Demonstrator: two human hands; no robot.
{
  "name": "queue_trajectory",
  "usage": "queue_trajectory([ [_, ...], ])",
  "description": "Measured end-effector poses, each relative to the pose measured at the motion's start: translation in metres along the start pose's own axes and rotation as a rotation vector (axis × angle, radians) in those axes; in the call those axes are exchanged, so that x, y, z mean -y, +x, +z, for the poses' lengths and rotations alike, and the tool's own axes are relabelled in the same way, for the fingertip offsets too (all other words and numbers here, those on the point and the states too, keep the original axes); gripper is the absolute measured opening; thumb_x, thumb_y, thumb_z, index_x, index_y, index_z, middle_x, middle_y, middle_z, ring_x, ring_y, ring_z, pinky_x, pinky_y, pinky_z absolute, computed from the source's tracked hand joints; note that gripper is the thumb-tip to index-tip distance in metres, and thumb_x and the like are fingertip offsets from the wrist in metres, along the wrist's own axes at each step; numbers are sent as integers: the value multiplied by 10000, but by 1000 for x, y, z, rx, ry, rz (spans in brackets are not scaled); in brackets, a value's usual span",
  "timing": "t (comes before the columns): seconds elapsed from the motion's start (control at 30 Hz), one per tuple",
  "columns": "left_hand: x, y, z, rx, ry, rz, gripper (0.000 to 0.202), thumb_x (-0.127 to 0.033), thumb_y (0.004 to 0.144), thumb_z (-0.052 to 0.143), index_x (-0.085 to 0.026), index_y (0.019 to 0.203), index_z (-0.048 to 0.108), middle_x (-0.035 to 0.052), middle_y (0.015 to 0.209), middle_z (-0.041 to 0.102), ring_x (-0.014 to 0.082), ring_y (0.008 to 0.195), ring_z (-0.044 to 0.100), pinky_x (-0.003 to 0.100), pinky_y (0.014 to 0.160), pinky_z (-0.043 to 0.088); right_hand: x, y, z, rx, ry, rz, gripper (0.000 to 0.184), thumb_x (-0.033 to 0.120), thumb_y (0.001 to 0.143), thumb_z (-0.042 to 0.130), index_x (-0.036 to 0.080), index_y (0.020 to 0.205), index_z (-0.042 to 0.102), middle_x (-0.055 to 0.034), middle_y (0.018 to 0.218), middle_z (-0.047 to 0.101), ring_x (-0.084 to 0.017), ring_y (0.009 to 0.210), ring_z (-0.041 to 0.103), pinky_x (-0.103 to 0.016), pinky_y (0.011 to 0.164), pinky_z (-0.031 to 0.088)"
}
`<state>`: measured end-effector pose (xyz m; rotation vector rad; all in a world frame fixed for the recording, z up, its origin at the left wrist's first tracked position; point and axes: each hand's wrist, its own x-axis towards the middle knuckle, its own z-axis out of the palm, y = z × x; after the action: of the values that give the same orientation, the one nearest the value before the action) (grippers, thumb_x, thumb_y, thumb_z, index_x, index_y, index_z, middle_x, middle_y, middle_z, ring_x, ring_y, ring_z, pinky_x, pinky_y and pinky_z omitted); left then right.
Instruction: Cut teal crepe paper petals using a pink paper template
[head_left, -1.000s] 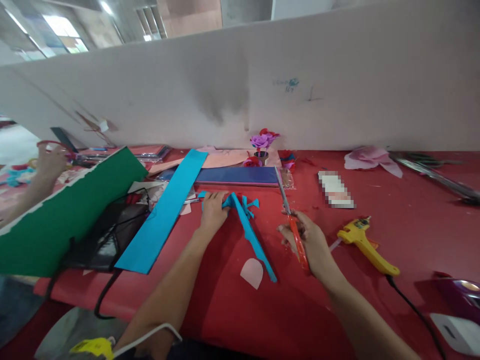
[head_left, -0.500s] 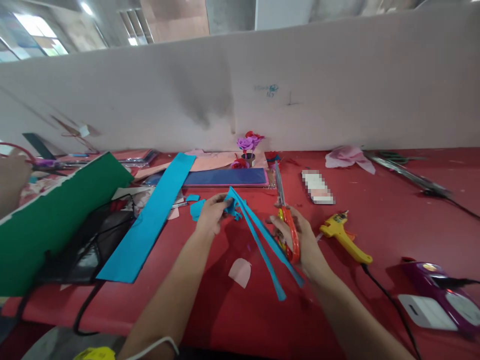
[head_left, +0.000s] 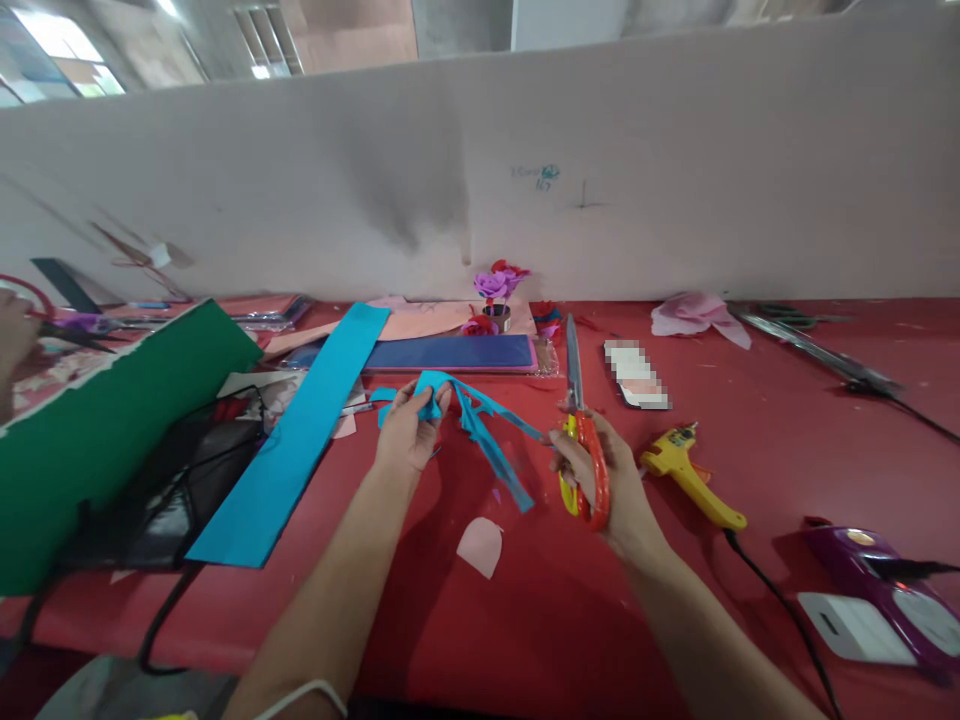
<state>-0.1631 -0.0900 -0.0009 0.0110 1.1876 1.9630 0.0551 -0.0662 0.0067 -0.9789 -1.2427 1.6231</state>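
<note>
My left hand (head_left: 409, 425) is closed on a piece of blue crepe paper (head_left: 433, 384), pinched between thumb and fingers. Narrow blue strips (head_left: 495, 462) trail from it to the right and down over the table. In my right hand (head_left: 611, 475) are scissors (head_left: 587, 455) with red and yellow handles, their blades pointing up and away from me. The end of one strip meets the fingertips of this hand. A wide blue paper band (head_left: 300, 435) lies slanted left of my left hand. Below, between my forearms, rests a pale pink petal-shaped piece (head_left: 480, 546).
A yellow glue gun (head_left: 690, 475) and a phone (head_left: 636, 375) lie right of the scissors. A purple device (head_left: 885, 580) with a white adapter sits near right. Behind are a small flower pot (head_left: 496, 318) and paper stacks; a green sheet (head_left: 135, 430) and another person's hand (head_left: 11, 345) are at left.
My left hand has shifted slightly left with the blue paper. The strips now hang differently, one stretched toward my right hand. The scissors have moved a little right.
</note>
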Motion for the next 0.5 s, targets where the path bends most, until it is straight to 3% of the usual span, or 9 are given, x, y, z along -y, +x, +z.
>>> queue_trajectory([
  [0.1,11,-8,4,54,-36,-129,151,-29,836,522,-160,834,596,60,863,718,150,812,709,261,729,589,0,0,2,1,1,-4,442,395,761,727,227,1124,538,57,601,534,-116,506,473,-236,477,336],
  [0.2,28,-20,9,154,16,-247,131,-67,848,540,-158,845,635,64,844,719,155,760,705,278,729,588,-3,0,5,28,-31,38,449,405,728,752,221,1086,553,19,700,611,-113,499,499,-239,463,331],
  [0.33,44,-32,13,244,60,-262,137,-99,800,619,-180,902,663,62,887,730,150,779,699,257,732,565,-9,-1,8,89,-76,58,448,402,731,753,219,1095,569,-12,762,666,-113,482,511,-241,447,326],
  [0.5,46,-32,9,268,128,-231,131,-134,712,714,-181,832,690,36,824,730,132,706,664,243,701,527,-11,-2,12,171,-73,119,456,446,770,721,241,1136,542,-23,800,673,-135,540,574,-229,439,312],
])
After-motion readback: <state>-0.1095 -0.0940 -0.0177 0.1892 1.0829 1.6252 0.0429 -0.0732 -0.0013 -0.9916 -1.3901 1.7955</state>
